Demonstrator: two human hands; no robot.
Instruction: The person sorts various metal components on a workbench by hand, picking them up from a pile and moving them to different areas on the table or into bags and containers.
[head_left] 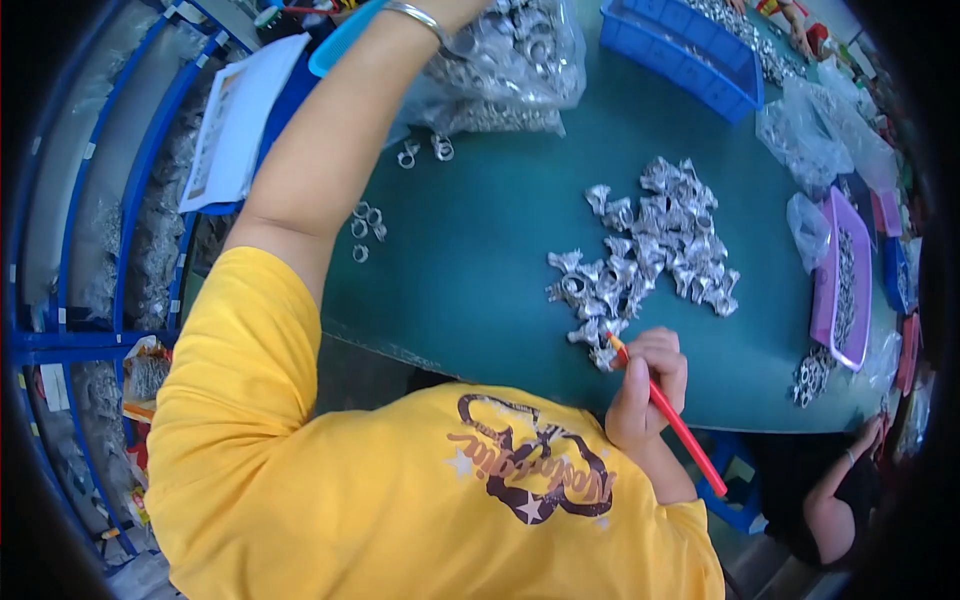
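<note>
My right hand [646, 388] grips a red pencil [686, 438], its tip at the near edge of a heap of small silvery metal castings [650, 245] on the green table. My left arm, with a silver bangle [417, 18] on the wrist, stretches to the top edge of the view. There my left hand [458, 12] is beside a clear plastic bag [520, 60] full of similar metal pieces. Its fingers are cut off by the frame, so their pose is hidden. Several loose ring-shaped pieces [368, 222] lie on the table beside my left forearm.
A blue bin [685, 58] stands at the far side, and a purple tray [828, 270] of small parts lies at the right. Blue shelving [105, 340] with bagged parts is at the left, by white papers [240, 125]. A co-worker's arm [838, 500] shows at lower right.
</note>
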